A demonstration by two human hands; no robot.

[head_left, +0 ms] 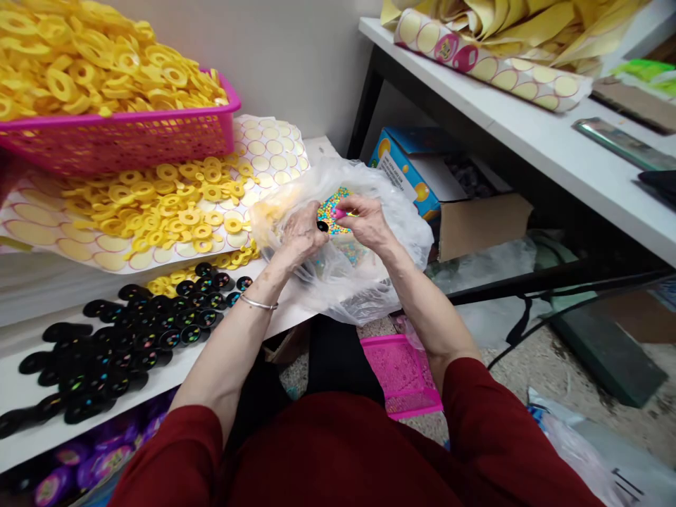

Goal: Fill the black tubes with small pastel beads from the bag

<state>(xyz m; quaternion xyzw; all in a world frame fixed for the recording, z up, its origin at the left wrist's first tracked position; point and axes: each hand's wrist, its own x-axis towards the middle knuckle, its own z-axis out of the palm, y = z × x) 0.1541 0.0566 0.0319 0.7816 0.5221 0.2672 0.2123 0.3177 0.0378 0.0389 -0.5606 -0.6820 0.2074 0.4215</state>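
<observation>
My left hand [303, 236] is closed around a small black container [322, 227], its open mouth facing up. Pinched in the fingers of my right hand [370, 222] is a small pink scoop [338, 213], just right of the container. Both hands are over a clear plastic bag [406, 225] that lies opened out. Tiny multicoloured beads [343, 193] lie inside it, yellow, blue and pink. To the left, many black containers [132, 338] stand in a cluster, several with coloured beads showing in their mouths.
A pink basket [121, 141] heaped with yellow rings stands at left, above loose yellow rings [184, 204] on sticker sheets. At right are a white table [507, 134] and a blue carton [404, 169]. A pink tray [396, 366] lies on the floor.
</observation>
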